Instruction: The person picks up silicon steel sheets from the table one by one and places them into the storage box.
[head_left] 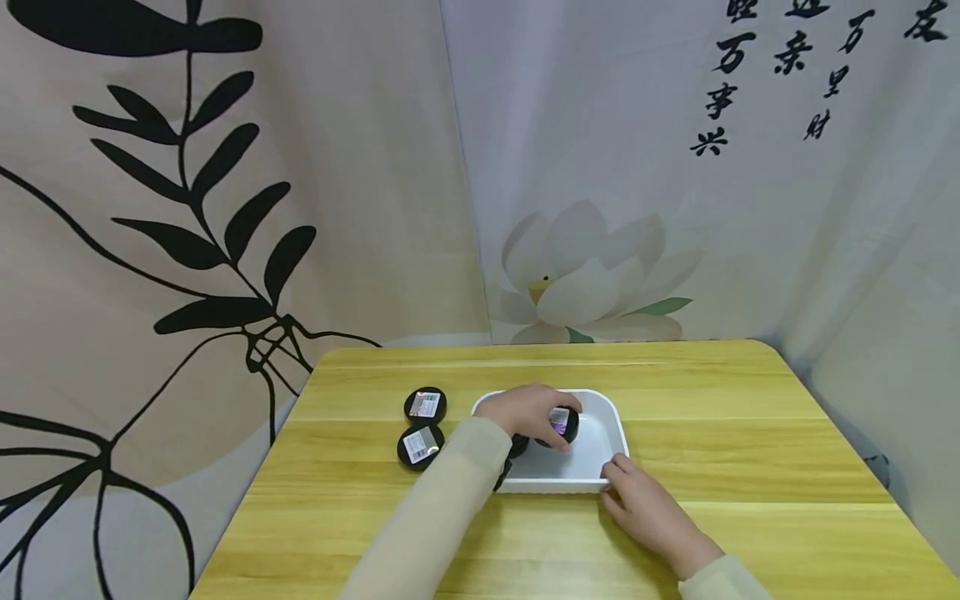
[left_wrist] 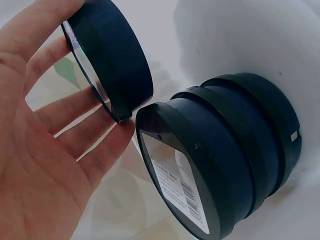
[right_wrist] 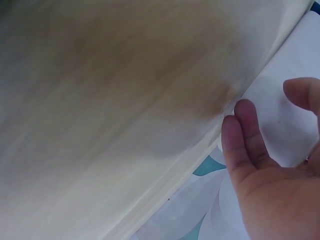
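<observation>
Round black plastic tin [head_left: 561, 423], shallow and puck-shaped with a small printed label on its top, sits in the person's left hand [head_left: 527, 410] over the left half of a white rectangular plastic tray [head_left: 611, 417]. The left wrist view shows that tin [left_wrist: 111, 57] pinched on edge between the thumb and the fingers [left_wrist: 75, 112] of the left hand [left_wrist: 40, 145], the fingers fairly straight but closing on its rim. Just below it in the same view lies a row of more black round tins [left_wrist: 235, 165] packed face to face inside the tray, the nearest one showing a white barcode label; the held tin's lower edge is touching or almost touching that nearest one, and I cannot tell which.

The right hand [head_left: 647, 507] rests on the wooden table at the tray's near right corner, its fingertips against the tray's rim. In the right wrist view the fingers [right_wrist: 248, 137] of that hand [right_wrist: 272, 185] are loosely extended and curl round nothing.

Two further black round tins lie flat on the yellow wooden table [head_left: 750, 467] to the left of the tray, one [head_left: 425, 405] behind the other [head_left: 420, 446], both with labels facing up. Printed fabric hangs behind the table: a black leaf pattern [head_left: 187, 208] on the left, a pale lotus flower [head_left: 585, 279] and black calligraphy on the right.
</observation>
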